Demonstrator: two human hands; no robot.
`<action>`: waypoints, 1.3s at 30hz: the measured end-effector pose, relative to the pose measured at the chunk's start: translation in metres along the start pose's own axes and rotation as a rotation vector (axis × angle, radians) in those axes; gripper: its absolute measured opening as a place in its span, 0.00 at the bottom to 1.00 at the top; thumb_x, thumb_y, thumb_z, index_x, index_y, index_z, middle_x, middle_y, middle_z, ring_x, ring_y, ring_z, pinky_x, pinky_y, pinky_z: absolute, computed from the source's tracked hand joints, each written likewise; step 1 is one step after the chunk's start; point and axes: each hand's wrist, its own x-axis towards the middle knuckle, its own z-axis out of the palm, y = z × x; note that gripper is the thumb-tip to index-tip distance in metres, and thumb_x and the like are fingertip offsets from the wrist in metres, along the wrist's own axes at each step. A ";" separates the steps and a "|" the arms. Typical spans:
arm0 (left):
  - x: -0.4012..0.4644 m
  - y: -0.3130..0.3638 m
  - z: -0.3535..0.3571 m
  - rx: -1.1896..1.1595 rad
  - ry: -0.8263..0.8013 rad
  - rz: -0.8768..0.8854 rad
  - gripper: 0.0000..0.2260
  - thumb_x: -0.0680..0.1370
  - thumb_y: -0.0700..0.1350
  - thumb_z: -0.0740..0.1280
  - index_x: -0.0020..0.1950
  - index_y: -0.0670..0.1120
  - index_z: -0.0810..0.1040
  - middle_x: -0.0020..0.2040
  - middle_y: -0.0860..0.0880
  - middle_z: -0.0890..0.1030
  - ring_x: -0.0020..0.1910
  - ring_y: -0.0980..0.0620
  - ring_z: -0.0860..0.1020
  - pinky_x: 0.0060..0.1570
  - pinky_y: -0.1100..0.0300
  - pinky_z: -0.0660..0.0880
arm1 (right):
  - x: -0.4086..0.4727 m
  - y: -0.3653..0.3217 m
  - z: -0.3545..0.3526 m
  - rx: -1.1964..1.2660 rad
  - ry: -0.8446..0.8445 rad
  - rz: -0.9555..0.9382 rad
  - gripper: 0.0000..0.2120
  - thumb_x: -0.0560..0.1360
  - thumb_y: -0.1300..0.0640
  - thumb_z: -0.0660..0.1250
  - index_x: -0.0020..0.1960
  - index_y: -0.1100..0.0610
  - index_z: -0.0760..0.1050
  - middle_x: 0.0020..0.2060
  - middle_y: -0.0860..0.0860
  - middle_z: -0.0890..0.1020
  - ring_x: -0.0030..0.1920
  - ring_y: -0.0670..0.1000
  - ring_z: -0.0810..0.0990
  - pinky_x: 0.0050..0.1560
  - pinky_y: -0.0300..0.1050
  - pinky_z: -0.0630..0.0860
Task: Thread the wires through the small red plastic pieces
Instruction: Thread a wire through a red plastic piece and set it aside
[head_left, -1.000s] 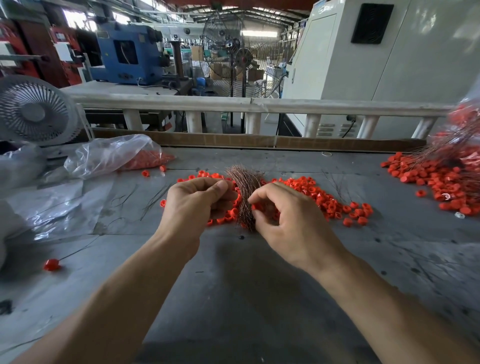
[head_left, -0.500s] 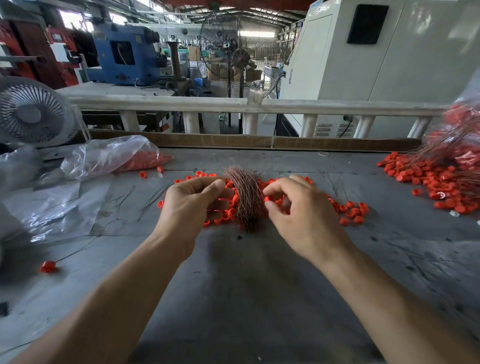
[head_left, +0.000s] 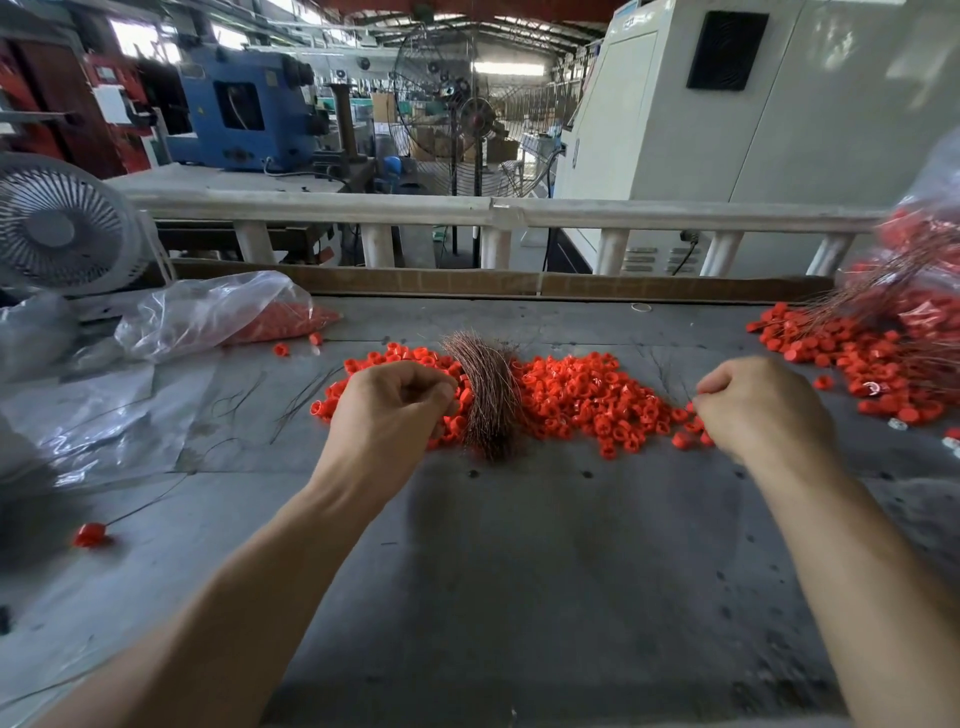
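Head view. Left hand (head_left: 387, 410) over the grey scuffed counter (head_left: 519, 571), fingers curled, thumb against fingertips; what the grip pinches cannot be made out. Just right of that grip, touching the knuckles: a curved bundle of thin copper-brown wires (head_left: 491, 395), lying on the heap of small red plastic ring pieces (head_left: 587, 400). The heap spreads from under the left hand across to the right hand.

Right hand (head_left: 761, 410) well apart from the left, at the heap's right edge, fingers curled in, thumb and forefinger closed together as on a fine wire; too thin to confirm.

Beyond the right grip, far right: a second pile of red pieces with wires sticking out (head_left: 883, 353). Left of the left grip: loose dark wire strands (head_left: 301, 400), a clear plastic bag holding red pieces (head_left: 218, 312), crumpled clear plastic sheet (head_left: 104, 415). Nearer and left: a single red piece on a wire (head_left: 89, 535). White table fan (head_left: 62, 228) at far left.
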 end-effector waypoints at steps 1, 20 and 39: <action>0.000 -0.001 0.000 0.021 -0.001 0.004 0.08 0.79 0.40 0.70 0.45 0.51 0.85 0.38 0.52 0.86 0.30 0.59 0.79 0.32 0.63 0.74 | 0.002 0.001 0.000 -0.011 0.000 0.008 0.06 0.71 0.59 0.72 0.43 0.47 0.82 0.48 0.51 0.86 0.55 0.59 0.82 0.53 0.48 0.75; -0.004 -0.003 0.006 0.308 -0.010 0.077 0.06 0.76 0.45 0.75 0.41 0.55 0.85 0.37 0.58 0.83 0.36 0.61 0.80 0.44 0.57 0.81 | -0.035 -0.027 0.021 0.287 -0.081 -0.472 0.03 0.75 0.53 0.74 0.43 0.45 0.84 0.40 0.41 0.85 0.43 0.46 0.83 0.51 0.47 0.80; -0.006 -0.002 0.003 0.670 -0.106 0.065 0.04 0.74 0.49 0.76 0.39 0.53 0.84 0.36 0.57 0.82 0.38 0.57 0.80 0.42 0.54 0.80 | -0.073 -0.051 0.037 0.371 -0.191 -0.872 0.06 0.75 0.54 0.75 0.52 0.48 0.83 0.41 0.39 0.80 0.41 0.42 0.77 0.44 0.36 0.73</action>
